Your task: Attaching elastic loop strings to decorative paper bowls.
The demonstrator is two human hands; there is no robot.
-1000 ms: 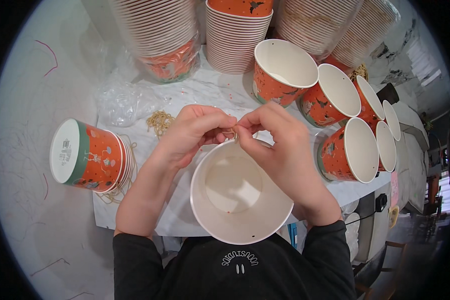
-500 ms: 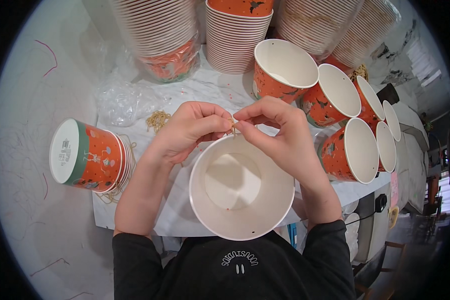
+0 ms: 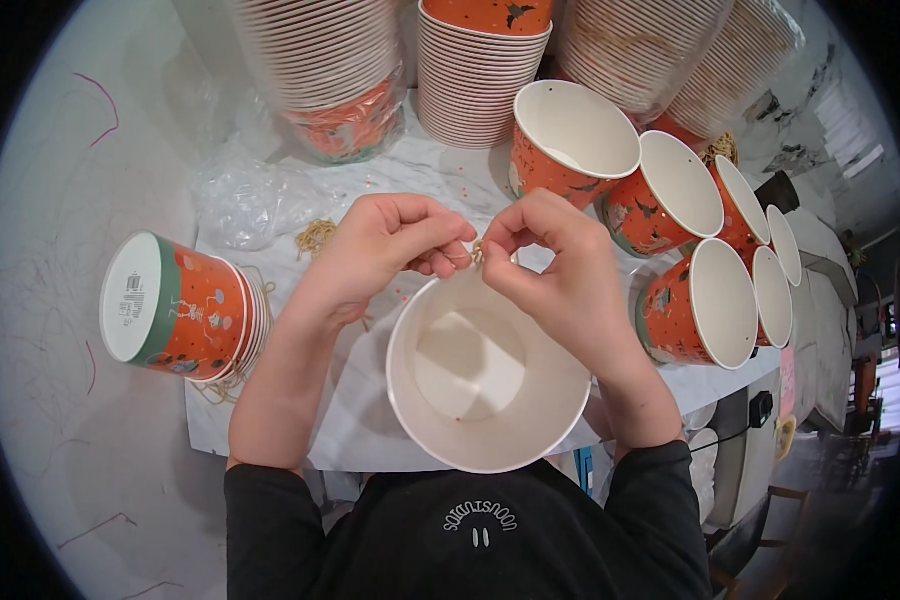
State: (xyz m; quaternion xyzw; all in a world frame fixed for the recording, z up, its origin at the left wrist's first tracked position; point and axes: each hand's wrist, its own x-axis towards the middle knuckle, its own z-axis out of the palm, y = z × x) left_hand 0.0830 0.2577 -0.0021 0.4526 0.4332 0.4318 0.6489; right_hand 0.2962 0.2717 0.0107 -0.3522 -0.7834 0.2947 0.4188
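Note:
A large paper bucket [image 3: 425, 400], white inside, stands in front of me with its mouth facing up. Over its far rim, my right hand [image 3: 560, 265] pinches a thin gold cord [image 3: 478, 252] between thumb and forefinger. My left hand [image 3: 390, 245] is closed in a pinch just left of that, with a fine strand of the cord at its fingertips. The cord bunches in a small loop between the two hands. Its join to the rim is hidden by my fingers. A small red speck lies inside the bucket.
Orange printed buckets [image 3: 670, 305] stand and lean at the right. Tall bucket stacks [image 3: 480, 90] line the back, some in plastic. At the left, a stack of buckets [image 3: 195, 310] lies on its side by gold cords [image 3: 315, 238] and a crumpled clear bag [image 3: 245, 205].
My hands have drawn slightly apart, the left fingers opening a small gap from the right ones. The cord loop shows more clearly. The bucket has shifted a little.

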